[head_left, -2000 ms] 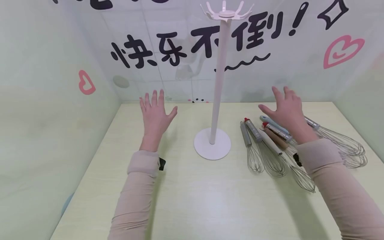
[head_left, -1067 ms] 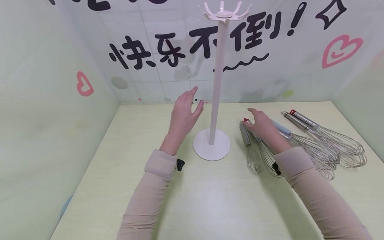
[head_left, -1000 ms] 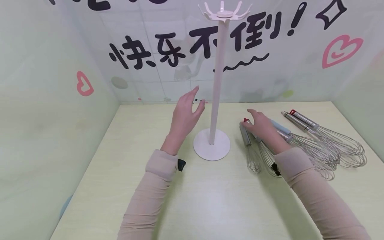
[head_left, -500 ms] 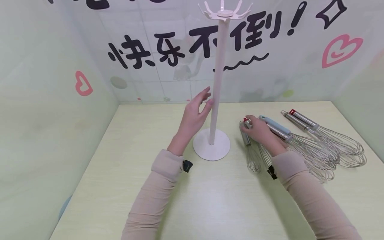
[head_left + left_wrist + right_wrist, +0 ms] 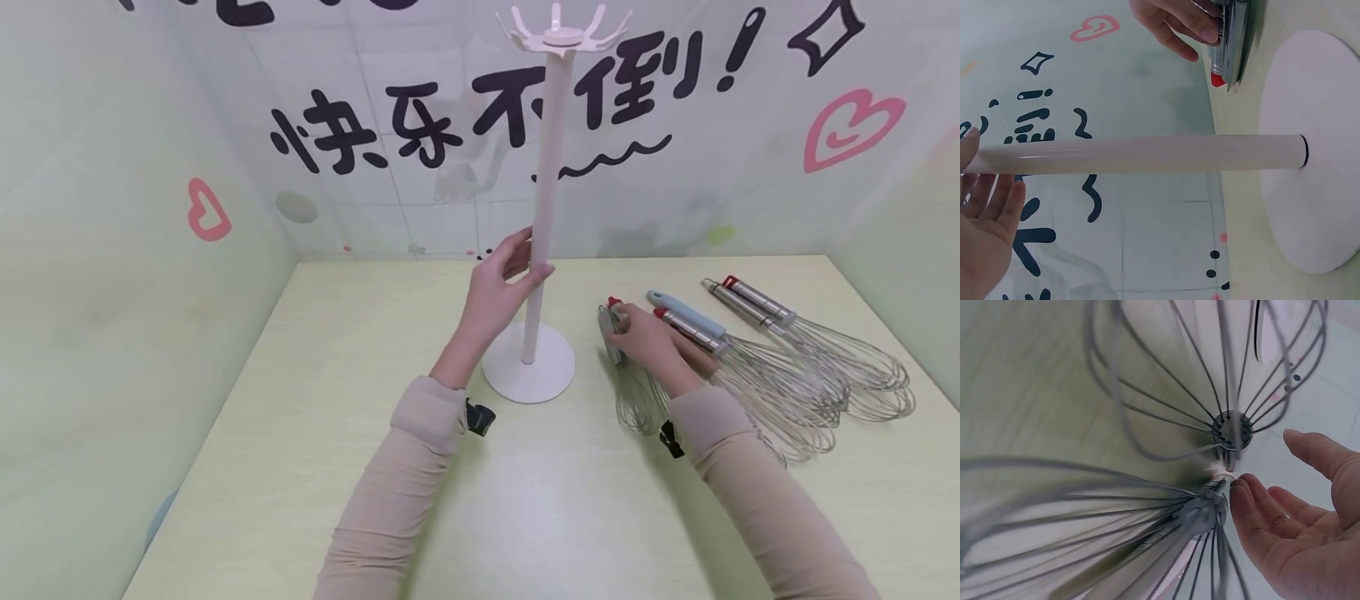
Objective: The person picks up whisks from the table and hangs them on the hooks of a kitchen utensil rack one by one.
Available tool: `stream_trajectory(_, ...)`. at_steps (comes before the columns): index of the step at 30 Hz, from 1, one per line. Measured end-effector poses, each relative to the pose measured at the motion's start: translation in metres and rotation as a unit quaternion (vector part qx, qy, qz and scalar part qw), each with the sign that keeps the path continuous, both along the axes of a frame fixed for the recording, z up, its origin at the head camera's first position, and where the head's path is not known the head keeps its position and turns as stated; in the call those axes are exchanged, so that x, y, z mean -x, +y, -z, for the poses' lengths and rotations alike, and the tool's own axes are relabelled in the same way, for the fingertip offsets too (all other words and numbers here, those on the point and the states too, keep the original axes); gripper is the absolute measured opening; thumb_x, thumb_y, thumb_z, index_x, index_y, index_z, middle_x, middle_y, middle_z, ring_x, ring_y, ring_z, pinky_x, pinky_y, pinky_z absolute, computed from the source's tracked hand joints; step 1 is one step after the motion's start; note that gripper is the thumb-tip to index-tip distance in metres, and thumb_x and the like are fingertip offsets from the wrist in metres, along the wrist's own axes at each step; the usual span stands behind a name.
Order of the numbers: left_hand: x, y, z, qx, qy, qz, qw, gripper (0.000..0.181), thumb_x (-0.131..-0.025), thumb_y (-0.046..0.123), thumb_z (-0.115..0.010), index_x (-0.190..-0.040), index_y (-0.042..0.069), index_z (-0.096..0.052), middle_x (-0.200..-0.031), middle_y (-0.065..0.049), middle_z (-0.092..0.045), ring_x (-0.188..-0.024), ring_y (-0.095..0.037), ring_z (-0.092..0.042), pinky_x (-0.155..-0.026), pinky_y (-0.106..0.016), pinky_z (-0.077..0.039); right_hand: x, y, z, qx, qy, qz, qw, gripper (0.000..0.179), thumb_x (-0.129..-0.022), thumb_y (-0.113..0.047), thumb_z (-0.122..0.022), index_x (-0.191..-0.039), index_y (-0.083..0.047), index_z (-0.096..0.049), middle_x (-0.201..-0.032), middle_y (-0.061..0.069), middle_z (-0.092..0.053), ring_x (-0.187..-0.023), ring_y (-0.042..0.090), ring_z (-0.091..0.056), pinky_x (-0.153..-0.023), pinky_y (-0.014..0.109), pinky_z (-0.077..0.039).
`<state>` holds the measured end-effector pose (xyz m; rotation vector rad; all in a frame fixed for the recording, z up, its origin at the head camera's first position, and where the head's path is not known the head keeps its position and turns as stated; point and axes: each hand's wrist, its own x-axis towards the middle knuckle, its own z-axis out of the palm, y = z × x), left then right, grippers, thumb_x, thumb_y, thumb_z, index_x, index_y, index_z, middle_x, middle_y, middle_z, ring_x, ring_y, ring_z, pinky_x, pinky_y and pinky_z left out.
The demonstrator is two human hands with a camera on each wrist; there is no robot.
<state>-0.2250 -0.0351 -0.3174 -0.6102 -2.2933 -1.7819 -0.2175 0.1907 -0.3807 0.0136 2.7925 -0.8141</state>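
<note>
Head view: left hand (image 5: 491,292) wraps stand pole (image 5: 550,158); right hand (image 5: 651,340), nearer, thumb-fingers parted, nothing pinched; small grey whisk (image 5: 618,359) just left on tabletop (image 5: 300,417), handle pointing backward.

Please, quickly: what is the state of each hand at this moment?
Left hand: closed, holding the pole.
Right hand: open, at the whisk handles; whether it touches them cannot be told.

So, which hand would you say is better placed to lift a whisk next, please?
Probably the right hand, which is at the whisk handles; the left hand holds the white stand, farther from them.
</note>
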Motion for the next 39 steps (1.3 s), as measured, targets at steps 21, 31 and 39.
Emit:
stream_trajectory(21, 0.010, 0.000, 0.001, -0.042, -0.039, 0.009, 0.9983, 0.041, -0.086, 0.009, -0.068, -0.125, 0.003, -0.055, -0.118, -0.016, -0.062, -0.109, -0.028, -0.063, -0.089, -0.023, -0.057, 0.004, -0.007, 0.012, 0.009, 0.023, -0.004, 0.9997, 0.051, -0.089, -0.012, -0.059, -0.133, 0.009, -0.044, -0.117, 0.030, -0.060, -0.104, 0.038, -0.061, -0.085, 0.043, -0.056)
stream_trajectory(31, 0.010, 0.001, 0.001, -0.038, -0.040, 0.015, 0.9983, 0.041, -0.086, 0.010, -0.069, -0.124, 0.003, -0.056, -0.119, -0.016, -0.062, -0.109, -0.027, -0.062, -0.089, -0.024, -0.057, 0.003, -0.009, 0.013, 0.004, 0.012, 0.011, 0.9999, 0.050, -0.085, -0.014, -0.063, -0.128, 0.007, -0.048, -0.112, 0.028, -0.064, -0.097, 0.035, -0.064, -0.076, 0.037, -0.057)
stream_trajectory(39, 0.008, -0.001, 0.003, -0.034, -0.047, 0.011, 0.9983, 0.039, -0.085, 0.011, -0.070, -0.121, 0.004, -0.057, -0.118, -0.015, -0.063, -0.108, -0.027, -0.063, -0.089, -0.024, -0.057, 0.001, -0.010, 0.007, 0.062, 0.010, 0.025, 0.9977, 0.054, -0.085, -0.009, -0.062, -0.133, 0.007, -0.045, -0.116, 0.029, -0.060, -0.094, 0.032, -0.063, -0.072, 0.030, -0.057)
